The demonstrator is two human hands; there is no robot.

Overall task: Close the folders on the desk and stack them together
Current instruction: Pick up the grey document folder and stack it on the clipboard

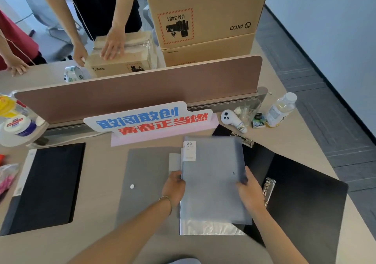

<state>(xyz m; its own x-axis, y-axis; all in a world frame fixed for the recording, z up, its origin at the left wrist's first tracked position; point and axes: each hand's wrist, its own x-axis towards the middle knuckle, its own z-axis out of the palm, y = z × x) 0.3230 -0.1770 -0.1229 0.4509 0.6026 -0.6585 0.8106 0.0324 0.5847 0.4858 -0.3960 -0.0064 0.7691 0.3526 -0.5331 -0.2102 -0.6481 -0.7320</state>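
A translucent grey display-book folder (213,182) with a "20" label lies closed in the middle of the desk, its clear sleeves sticking out at the near edge. My left hand (175,186) grips its left spine edge. My right hand (249,190) holds its right edge, fingers on the cover. Under its left side lies a flat grey envelope folder (142,182) with a white snap. An open black clip folder (305,198) with a metal clamp spreads out to the right, partly under the grey folder. A closed black folder (48,184) lies at the left.
A printed sign (150,119) leans on the brown desk divider (142,88). A white controller (232,119), a glass and a drink bottle (280,109) stand at back right. Jars sit at far left. Beyond the divider, other people handle cardboard boxes (203,15).
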